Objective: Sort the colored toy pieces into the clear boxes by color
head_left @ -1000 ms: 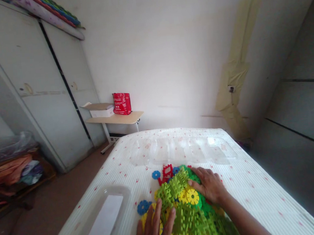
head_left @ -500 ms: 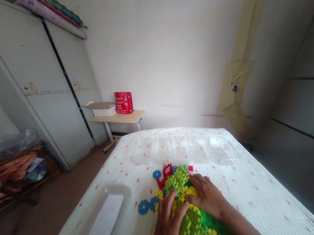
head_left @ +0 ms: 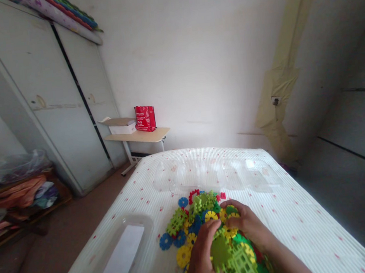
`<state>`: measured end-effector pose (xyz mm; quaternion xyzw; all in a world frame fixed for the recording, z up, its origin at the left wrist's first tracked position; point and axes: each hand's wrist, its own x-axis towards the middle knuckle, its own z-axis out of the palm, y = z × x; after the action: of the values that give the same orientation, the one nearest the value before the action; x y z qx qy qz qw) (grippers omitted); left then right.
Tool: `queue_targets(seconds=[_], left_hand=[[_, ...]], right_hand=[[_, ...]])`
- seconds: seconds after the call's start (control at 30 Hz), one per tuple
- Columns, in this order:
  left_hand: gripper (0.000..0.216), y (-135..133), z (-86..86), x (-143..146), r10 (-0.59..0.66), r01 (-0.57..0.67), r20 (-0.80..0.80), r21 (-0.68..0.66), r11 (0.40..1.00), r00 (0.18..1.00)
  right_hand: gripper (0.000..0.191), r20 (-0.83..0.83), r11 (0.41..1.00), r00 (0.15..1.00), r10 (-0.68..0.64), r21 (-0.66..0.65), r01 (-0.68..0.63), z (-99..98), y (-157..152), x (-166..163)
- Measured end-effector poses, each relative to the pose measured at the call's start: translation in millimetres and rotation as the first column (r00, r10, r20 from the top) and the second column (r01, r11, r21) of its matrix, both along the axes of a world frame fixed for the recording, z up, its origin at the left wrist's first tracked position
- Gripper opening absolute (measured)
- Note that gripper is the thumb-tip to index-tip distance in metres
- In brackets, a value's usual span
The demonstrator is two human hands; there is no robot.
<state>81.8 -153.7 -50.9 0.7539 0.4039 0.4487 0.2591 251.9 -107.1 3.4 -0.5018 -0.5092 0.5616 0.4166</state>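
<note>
A heap of interlocking plastic toy pieces lies on the cloth-covered table. My left hand [head_left: 202,256] curves against light green lattice pieces [head_left: 241,261] at its near side; some fingers are hidden. My right hand [head_left: 251,224] is curled around yellow notched discs [head_left: 230,230] at the heap's right. Another light green piece [head_left: 176,221] lies at the left, beside blue notched discs [head_left: 166,241] and a yellow disc [head_left: 183,256]. Farther back are a red piece [head_left: 193,194] and more light green pieces [head_left: 204,201].
A clear divided tray [head_left: 206,175] lies across the far part of the table [head_left: 137,202]. To the left sits a clear plastic lid [head_left: 147,220] with a white paper [head_left: 122,258]. Behind, a small desk [head_left: 150,135] holds a red bag [head_left: 145,118] and a box [head_left: 123,127].
Some light green pieces have shifted left off the heap's middle, uncovering blue and yellow discs. My left hand has moved slightly right and curled more; my right fingers have closed around yellow discs.
</note>
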Motion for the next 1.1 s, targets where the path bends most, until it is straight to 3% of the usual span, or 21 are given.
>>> queue_targets(seconds=[0.07, 0.17, 0.33, 0.47, 0.53, 0.63, 0.7, 0.77, 0.87, 0.97, 1.1], left_hand=[[0.074, 1, 10.4, 4, 0.005, -0.004, 0.037, -0.017, 1.0, 0.999], [0.072, 7, 27.1, 11, -0.007, 0.011, 0.088, -0.045, 0.999, 0.996], [0.083, 15, 54.0, 22, -0.064, 0.068, 0.067, -0.053, 0.996, 0.996], [0.089, 12, 71.9, 17, -0.237, 0.233, -0.1, -0.046, 0.971, 0.966], [0.079, 14, 76.4, 6, -0.216, 0.215, -0.151, -0.022, 0.976, 0.965], [0.053, 29, 75.1, -21, -0.011, 0.008, -0.213, -0.013, 1.0, 0.977], [0.036, 41, 68.7, -42, 0.165, -0.175, -0.302, -0.006, 0.985, 0.939], [0.048, 51, 58.7, -58, 0.265, -0.302, -0.408, -0.027, 0.953, 0.873], [0.086, 57, 41.1, -66, 0.23, -0.364, -0.554, -0.143, 0.92, 0.8], [0.103, 57, 27.9, -57, 0.175, -0.349, -0.609, -0.18, 0.92, 0.774], [0.113, 54, 23.7, -43, 0.176, -0.293, -0.523, -0.15, 0.944, 0.834]], right_hand=[[0.037, -0.02, 1.0, 1.0, 0.0, 0.005, 0.0, 7.4, -2, -3], [0.033, 0.039, 0.993, 0.999, 0.018, 0.112, -0.022, 20.7, -3, -2], [0.028, 0.221, 0.947, 0.969, 0.107, 0.274, -0.167, 45.4, -6, 19], [0.032, 0.323, 0.947, 0.944, 0.068, 0.276, -0.163, 44.4, -6, 44], [0.035, 0.376, 0.954, 0.927, 0.005, 0.276, -0.118, 36.1, -2, 51], [0.043, 0.483, 0.959, 0.876, -0.007, 0.25, -0.13, 22.1, 10, 49], [0.055, 0.566, 0.962, 0.824, -0.012, 0.231, -0.145, 13.9, 20, 38], [0.066, 0.647, 0.96, 0.762, -0.023, 0.227, -0.164, 6.6, 30, 24], [0.073, 0.757, 0.959, 0.653, -0.021, 0.201, -0.202, -2.7, 41, 0], [0.075, 0.834, 0.961, 0.551, -0.003, 0.154, -0.228, -8.5, 45, -19], [0.077, 0.83, 0.942, 0.554, 0.07, 0.128, -0.311, -10.5, 45, -32]])
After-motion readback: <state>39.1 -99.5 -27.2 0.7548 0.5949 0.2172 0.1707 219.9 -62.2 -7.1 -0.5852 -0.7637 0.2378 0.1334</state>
